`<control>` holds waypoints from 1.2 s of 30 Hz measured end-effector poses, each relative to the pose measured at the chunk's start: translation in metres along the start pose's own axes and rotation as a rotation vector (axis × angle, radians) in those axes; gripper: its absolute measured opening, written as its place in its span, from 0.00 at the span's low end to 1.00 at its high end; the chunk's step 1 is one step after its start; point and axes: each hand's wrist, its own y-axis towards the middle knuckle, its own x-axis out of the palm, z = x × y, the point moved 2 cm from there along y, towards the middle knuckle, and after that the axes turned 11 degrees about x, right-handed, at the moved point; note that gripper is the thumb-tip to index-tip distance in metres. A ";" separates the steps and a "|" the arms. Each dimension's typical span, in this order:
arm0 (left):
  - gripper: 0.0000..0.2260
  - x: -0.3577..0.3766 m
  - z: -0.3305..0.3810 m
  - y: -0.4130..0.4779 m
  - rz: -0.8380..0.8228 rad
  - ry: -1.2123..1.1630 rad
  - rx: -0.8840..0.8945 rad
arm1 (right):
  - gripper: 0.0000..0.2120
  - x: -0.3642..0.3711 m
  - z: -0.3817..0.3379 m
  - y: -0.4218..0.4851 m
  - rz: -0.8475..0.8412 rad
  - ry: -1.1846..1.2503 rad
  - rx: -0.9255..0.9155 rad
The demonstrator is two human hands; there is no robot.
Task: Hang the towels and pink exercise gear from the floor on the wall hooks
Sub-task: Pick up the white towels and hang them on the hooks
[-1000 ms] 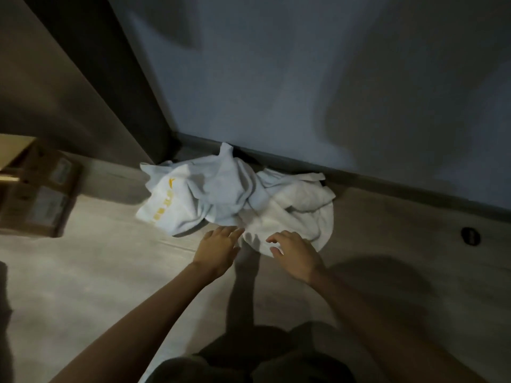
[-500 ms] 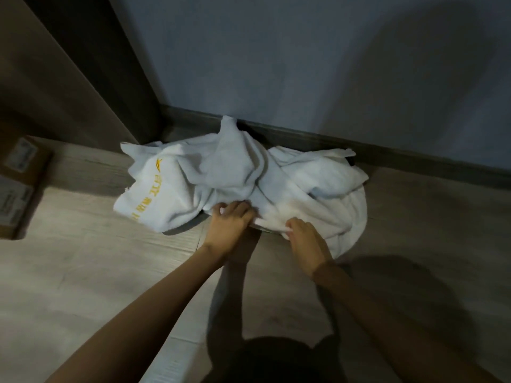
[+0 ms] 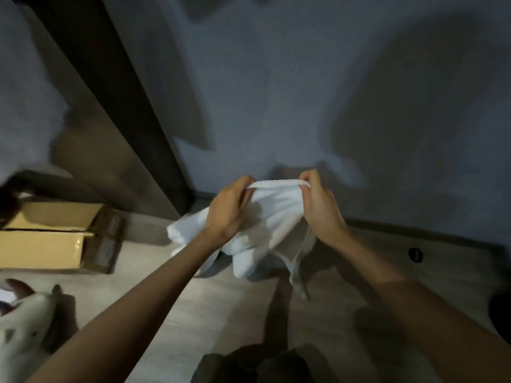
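**Task status.** You are at an early stage. One white towel (image 3: 271,217) is held up at centre frame, in front of the grey-blue wall (image 3: 276,92). Nothing visible has been hung. No wall hooks and no pink exercise gear appear in the frame, so you will have to locate both. A white fold bulges out at centre left, behind your left forearm. You cannot tell whether it belongs to the held towel or is a second one. The lower folds hang close to the floor (image 3: 221,313), and contact there is not clear.

**Hands.** Your left hand (image 3: 229,211) and right hand (image 3: 320,208) each pinch the towel's top hem between thumb and curled fingers. The hem is stretched into a short taut band between them.

**Materials and shapes.**
- Towel: soft, thick, matte cloth. It drapes in heavy rounded folds, with a thin edge trailing at lower right.
- Floor: pale wood-grain planks, smooth and flat.
- Wall: plain and matte, meeting a dark skirting board (image 3: 414,233).
- Centre left: a cardboard box (image 3: 49,239), rectangular, with its flaps open.
- Lower left: a pale moulded clog (image 3: 25,322) with vent holes.
- Right: a small dark round fitting (image 3: 415,254) set on the floor.
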 end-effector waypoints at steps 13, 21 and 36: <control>0.10 -0.252 0.332 0.096 0.163 -0.050 0.255 | 0.12 -0.310 -0.270 -0.093 0.033 -0.183 -0.269; 0.08 -0.276 0.443 0.139 0.189 0.029 0.480 | 0.14 -0.426 -0.313 -0.128 0.412 -0.127 -0.340; 0.05 -0.341 0.482 0.204 0.388 0.043 0.365 | 0.14 -0.498 -0.316 -0.094 0.646 0.062 -0.227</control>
